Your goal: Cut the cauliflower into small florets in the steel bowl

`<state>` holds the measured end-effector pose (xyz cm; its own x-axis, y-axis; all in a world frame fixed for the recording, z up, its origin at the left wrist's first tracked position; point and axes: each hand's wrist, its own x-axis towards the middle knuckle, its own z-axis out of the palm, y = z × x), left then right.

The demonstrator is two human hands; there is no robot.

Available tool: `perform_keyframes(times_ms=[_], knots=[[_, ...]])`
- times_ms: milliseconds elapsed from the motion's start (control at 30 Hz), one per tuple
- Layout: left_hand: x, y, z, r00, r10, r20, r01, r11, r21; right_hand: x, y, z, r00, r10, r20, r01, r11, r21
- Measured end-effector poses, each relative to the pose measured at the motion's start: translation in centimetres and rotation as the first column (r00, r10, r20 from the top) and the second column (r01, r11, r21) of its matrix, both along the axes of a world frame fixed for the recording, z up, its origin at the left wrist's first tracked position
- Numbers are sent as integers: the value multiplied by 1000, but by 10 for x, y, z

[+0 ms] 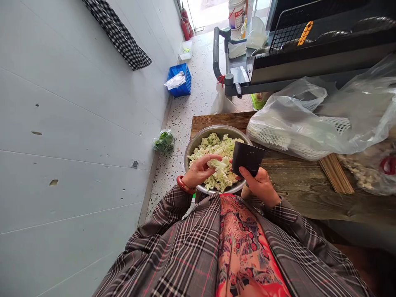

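Low in front of me, a round metal basin (187, 153) stands on the wooden table, filled with cut cauliflower florets (213, 142). My left hand (199, 171), with a red bangle at the wrist, reaches over the near left side and has its fingers closed on a cauliflower piece (219, 164). In my right hand (261, 185) is a cleaver (249, 156) with a broad dark blade, held above the basin's right side. Its wooden handle sticks out below the palm. The blade hides part of the florets behind it.
Clear plastic bags (297, 123) lie on the wooden table (284, 177) beside a bundle of wooden sticks (336, 173). Beyond stands a dark cart (272, 80). Left of the table, bagged greens (163, 141) and a blue crate (182, 82) sit along the white wall (77, 144).
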<state>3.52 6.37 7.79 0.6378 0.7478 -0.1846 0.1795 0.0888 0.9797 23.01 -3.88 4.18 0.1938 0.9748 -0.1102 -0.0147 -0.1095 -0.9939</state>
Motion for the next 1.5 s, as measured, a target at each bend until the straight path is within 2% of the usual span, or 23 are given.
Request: perform_keyframes(times_ms=[133,333,433,633,833,1033,1267,1433,1500], knots=[[2,-11,1,997,54,53,-50,996,-70,-4,-5,-2,989,72,126,-84,993,88],[4,-21,-3,976,194,95,-194,981,-6,-7,-11,0,958,76,277,-119,983,142],[2,-26,-4,969,223,102,-225,974,13,-8,-13,1,943,70,325,-135,974,184],[-3,-31,-7,985,174,-4,-171,975,143,-12,-18,5,903,55,426,-191,940,284],[-4,-35,-12,986,167,-6,-161,959,232,-17,-22,4,909,73,409,-209,931,300],[-6,-37,-14,989,145,-35,-136,972,192,-18,-24,1,900,102,424,-233,934,272],[-4,-43,-25,989,144,-30,-137,975,176,-17,-20,5,895,75,439,-205,945,256],[-6,-38,-21,999,30,25,-32,995,99,-14,-21,6,902,171,395,-279,931,234],[-6,-37,-20,997,40,63,-43,998,49,-13,-22,6,906,174,385,-282,928,243]])
